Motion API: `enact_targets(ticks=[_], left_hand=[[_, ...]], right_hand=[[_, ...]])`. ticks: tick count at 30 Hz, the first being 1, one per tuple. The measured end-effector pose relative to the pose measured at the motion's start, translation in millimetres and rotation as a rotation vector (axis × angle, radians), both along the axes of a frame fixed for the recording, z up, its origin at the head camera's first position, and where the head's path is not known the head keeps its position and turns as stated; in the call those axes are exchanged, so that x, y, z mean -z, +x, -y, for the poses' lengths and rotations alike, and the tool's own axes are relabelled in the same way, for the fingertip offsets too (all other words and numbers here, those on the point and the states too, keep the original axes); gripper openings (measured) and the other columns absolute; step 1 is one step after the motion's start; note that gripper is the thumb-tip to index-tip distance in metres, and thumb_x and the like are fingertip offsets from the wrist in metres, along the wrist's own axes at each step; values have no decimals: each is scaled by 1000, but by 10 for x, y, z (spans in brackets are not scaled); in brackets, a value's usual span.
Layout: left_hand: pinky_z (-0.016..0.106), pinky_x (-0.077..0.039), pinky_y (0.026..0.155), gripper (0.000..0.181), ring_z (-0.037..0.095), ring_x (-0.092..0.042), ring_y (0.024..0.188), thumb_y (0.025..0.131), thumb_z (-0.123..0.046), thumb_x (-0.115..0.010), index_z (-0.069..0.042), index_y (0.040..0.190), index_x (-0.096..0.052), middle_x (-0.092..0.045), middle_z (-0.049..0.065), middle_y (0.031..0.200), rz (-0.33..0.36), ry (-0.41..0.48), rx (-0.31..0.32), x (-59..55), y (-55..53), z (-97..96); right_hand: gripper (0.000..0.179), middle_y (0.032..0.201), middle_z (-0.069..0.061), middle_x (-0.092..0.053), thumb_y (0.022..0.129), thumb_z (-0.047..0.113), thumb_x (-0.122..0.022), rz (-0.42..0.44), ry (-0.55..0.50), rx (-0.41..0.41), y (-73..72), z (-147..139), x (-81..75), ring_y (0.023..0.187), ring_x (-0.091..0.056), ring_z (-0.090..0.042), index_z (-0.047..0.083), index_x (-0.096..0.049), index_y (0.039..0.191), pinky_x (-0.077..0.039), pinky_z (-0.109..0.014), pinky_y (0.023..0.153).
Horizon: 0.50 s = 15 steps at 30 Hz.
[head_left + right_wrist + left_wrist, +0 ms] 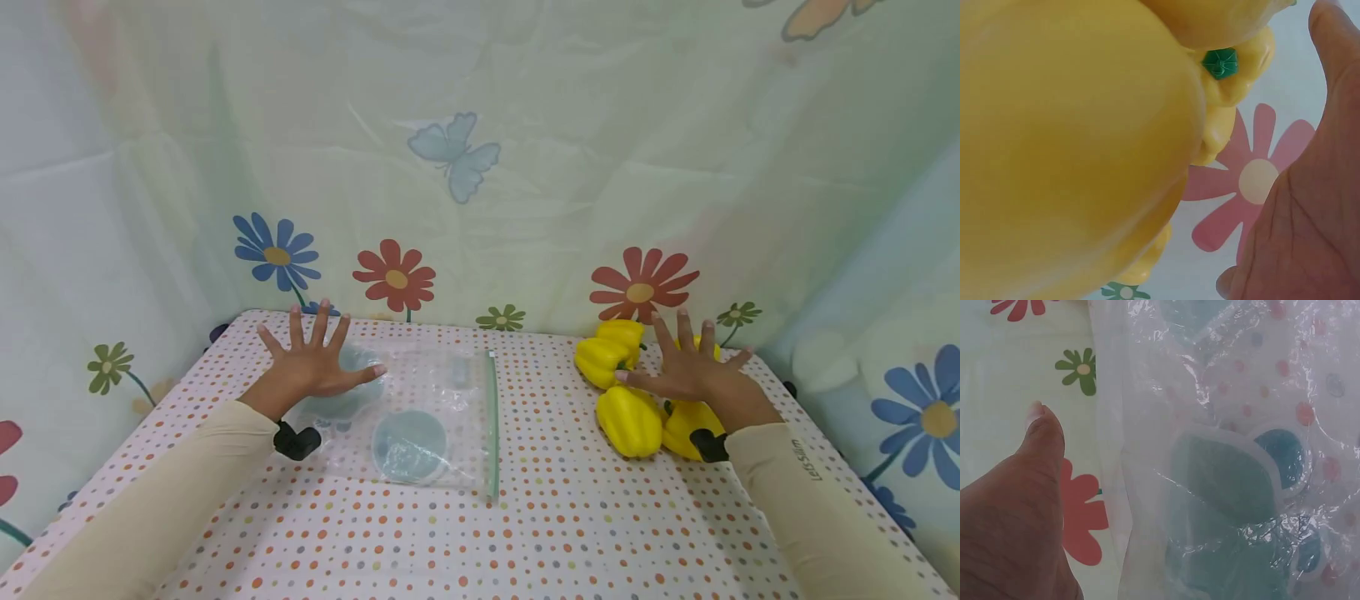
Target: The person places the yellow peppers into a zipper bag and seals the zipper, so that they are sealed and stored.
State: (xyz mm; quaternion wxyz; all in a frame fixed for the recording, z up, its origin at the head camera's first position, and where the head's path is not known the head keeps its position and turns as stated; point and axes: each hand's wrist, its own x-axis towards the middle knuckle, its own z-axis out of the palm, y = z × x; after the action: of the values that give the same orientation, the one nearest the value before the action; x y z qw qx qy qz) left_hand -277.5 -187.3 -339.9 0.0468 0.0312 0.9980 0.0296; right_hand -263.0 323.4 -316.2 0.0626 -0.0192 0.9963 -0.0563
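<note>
Left hand (pixel 311 367): fingers spread, nothing gripped, over the back-left part of a clear plastic bag (pixel 420 400). Bag lies flat on the left half of the desk (pixel 375 550), nearer its back edge. Thin, glossy, crinkled film; stiff green strip (pixel 492 433) along the side facing the desk's right edge. 1 bag, 1 strip. Two large rounded blue-green shapes (pixel 411 446) show on it, plus smaller ones, white-outlined up close; can't tell if printed or inside. Left hand partly covers one; contact with the film unclear.

Right hand (pixel 693 371): fingers spread too, holding nothing, over the yellow bell peppers (pixel 630 421) near the desk's back-right corner. Peppers smooth, glossy, lobed, green stems (pixel 1220 62). Count: at least 5, one mostly hidden behind the right hand; overlap could hide more. Touch not readable. In the right wrist view one pepper fills the left side, cut off by the frame.

Desk cover: white, multicoloured dots, front edge out of frame. Backdrop (pixel 540 167): creased sheet, flower prints, 1 blue butterfly (pixel 457 157). 2 beige sleeves (pixel 172 475).
</note>
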Motion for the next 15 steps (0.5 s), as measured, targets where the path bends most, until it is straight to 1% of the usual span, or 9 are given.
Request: enact_targets(ticks=[5,8,11,15], left_hand=[[78,19,88,114,51,28,134,76,-85,-36,-12,157,-4,20,21,157,-14,8,9,0,20,25],[77,20,88,113,51,29,134,77,-84,-36,-11,157,-5,20,22,157,-15,22,3,14,34,63],[76,21,88,113,51,29,134,78,-85,-35,-10,157,-6,19,24,157,-35,27,1,33,41,112],[75,23,89,115,50,29,134,77,-86,-32,-9,157,-5,20,25,156,-69,27,12,38,61,159]], right_hand=[[119,149,-32,28,77,77,-50,20,-5,11,7,13,-9,127,22,-65,10,13,153,13,-84,81],[120,149,-34,25,77,76,-52,33,-30,8,9,20,-21,127,18,-67,10,15,153,8,-85,81],[121,150,-37,18,78,74,-54,22,-58,-19,-2,23,-21,128,13,-68,9,15,153,4,-86,82],[119,150,-40,11,79,71,-57,-9,-102,-79,2,31,-6,128,11,-68,9,13,154,-2,-86,84]])
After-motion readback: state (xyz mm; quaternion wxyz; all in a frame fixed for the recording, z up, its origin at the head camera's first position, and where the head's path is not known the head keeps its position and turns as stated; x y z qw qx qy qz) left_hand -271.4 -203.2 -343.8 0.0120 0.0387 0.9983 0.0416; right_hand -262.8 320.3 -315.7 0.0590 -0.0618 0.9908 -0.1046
